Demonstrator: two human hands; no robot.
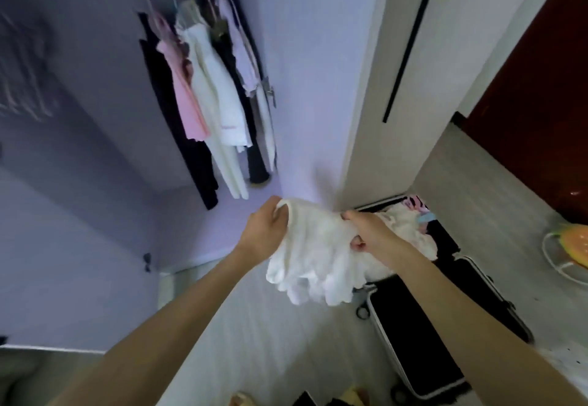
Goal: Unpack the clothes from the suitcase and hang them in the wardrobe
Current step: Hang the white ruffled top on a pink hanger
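A white garment is hanging bunched between both hands, just left of the open suitcase; the left hand is curling its fingers round the far edge; the right hand is gripping the right side, thumb on top; pale clothes are lying in the suitcase's far half; far left, dresses are hanging in the wardrobe.

The person shows as two bare forearms, the left forearm and the right forearm, uncovered from the frame's edge to the wrist. The left hand and the right hand are bare as well. The fingers are slightly blurred, so finer detail cannot be told.
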